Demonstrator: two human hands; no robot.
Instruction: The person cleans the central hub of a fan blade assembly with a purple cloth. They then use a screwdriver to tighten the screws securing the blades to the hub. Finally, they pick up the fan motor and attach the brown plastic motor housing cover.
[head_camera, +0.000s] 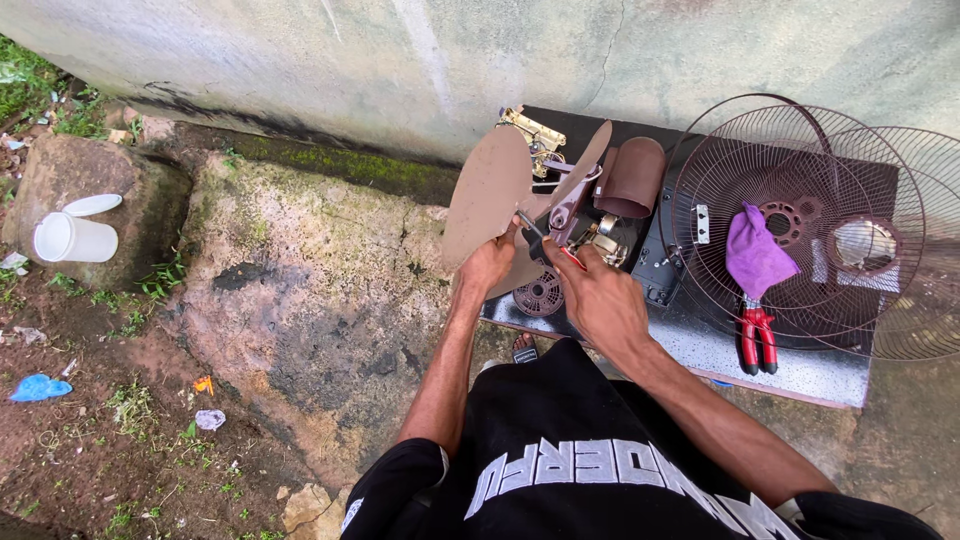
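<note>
The left hand (488, 264) is gripping the brown fan blade (490, 195) near its hub, fingers curled around the base of the blade, which is rising toward twelve o'clock from the hand, above the left end of the dark board (800, 372). The right hand (600, 297) is lying just at three o'clock of the left, fingers closed around a screwdriver (545, 238) whose tip is pointing into the hub. A brown cylindrical motor cover (632, 177) is sitting at one o'clock of the hands. Further toward three o'clock, wire fan guards (780, 160) are lying on the board with a purple cloth (757, 255) on them, and red-handled pliers (757, 338) are resting just at six o'clock of the cloth. A white cup (73, 238) is standing on a rock well off at nine o'clock.
</note>
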